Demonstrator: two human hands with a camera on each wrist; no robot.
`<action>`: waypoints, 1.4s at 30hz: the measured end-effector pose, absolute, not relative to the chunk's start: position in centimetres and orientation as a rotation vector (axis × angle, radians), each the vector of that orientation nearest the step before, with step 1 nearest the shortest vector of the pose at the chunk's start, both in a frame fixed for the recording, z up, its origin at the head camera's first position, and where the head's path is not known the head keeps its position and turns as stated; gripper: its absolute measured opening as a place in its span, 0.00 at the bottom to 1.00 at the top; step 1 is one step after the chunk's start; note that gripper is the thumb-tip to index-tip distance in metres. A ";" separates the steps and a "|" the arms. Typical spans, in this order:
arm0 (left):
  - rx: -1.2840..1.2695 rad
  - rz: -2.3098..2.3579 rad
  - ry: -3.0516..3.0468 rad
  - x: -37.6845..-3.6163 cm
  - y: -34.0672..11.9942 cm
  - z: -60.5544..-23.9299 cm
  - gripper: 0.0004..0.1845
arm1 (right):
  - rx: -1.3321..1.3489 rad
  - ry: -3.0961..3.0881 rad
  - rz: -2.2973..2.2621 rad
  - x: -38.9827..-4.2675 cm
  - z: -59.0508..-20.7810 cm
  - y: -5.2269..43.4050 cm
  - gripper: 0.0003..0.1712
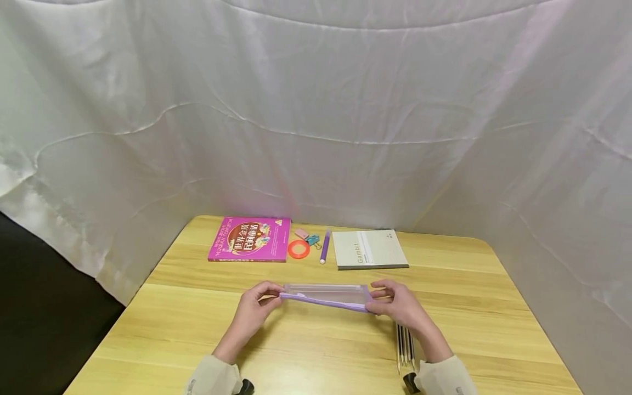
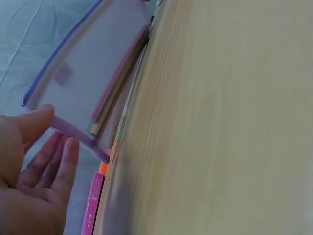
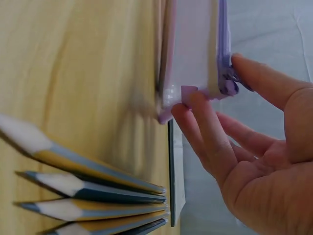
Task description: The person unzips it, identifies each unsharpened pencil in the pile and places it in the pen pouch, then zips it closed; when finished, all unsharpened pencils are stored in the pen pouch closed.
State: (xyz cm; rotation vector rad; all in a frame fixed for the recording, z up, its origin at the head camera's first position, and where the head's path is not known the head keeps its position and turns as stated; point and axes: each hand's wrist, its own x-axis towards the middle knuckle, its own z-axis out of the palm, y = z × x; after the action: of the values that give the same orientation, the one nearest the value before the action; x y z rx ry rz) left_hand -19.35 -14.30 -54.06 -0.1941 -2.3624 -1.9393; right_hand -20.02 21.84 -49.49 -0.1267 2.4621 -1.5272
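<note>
Purple-trimmed and translucent, the zip pouch is held just above the middle of the wooden worktop, stretched between both hands. The left hand pinches its left end between thumb and loosely curled fingers; the right hand pinches the right end, thumb by the zipper pull in the right wrist view. A pencil or two seems to lie inside already, seen through the wall.

Four sharpened pencils lie side by side near the front edge, just under the right forearm. Along the back edge sit a pink book, an orange tape ring, a small pink eraser, a blue clip, a purple pen and a grey notebook.

To work the zipper cleanly, it would likely help to keep the pouch taut with the left hand anchoring its end while the right draws the pull straight along the track, keeping the contents clear of the teeth.
</note>
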 end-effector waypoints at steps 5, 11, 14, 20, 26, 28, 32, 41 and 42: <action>-0.254 -1.948 -2.428 -19.3 -14.5 -54.3 0.13 | -0.167 2.491 -1.467 -20.0 -50.1 21.8 0.42; -0.358 -1.974 -2.510 -19.2 -14.7 -54.6 0.23 | -0.192 2.510 -1.420 -19.9 -50.4 21.8 0.44; -0.377 -1.965 -2.565 -19.1 -14.8 -54.7 0.27 | -0.184 2.527 -1.390 -19.9 -50.5 21.8 0.44; -0.372 -1.840 -2.644 -19.1 -14.5 -54.8 0.28 | -0.166 2.547 -1.358 -19.9 -50.6 21.7 0.43; -0.404 -1.674 -2.702 -19.5 -14.0 -54.9 0.34 | -0.135 2.599 -1.304 -20.2 -50.7 21.1 0.46; -0.407 -1.620 -2.739 -19.5 -13.8 -54.9 0.36 | -0.143 2.625 -1.280 -20.3 -50.9 20.9 0.47; -0.406 -1.515 -2.809 -19.6 -13.6 -54.9 0.37 | -0.156 2.663 -1.259 -20.5 -51.2 20.5 0.50; -0.446 -1.417 -2.829 -19.8 -13.6 -54.7 0.34 | -0.141 2.680 -1.242 -20.7 -51.4 20.5 0.43; -0.450 -1.416 -2.833 -19.9 -13.6 -54.6 0.34 | -0.142 2.683 -1.238 -20.7 -51.4 20.5 0.43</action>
State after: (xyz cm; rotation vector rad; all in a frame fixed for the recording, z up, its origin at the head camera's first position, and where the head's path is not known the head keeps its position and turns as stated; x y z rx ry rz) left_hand -19.88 -13.61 -54.62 -0.4501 -2.8328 -1.4160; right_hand -20.69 20.51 -51.38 -0.1420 2.6829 -1.2377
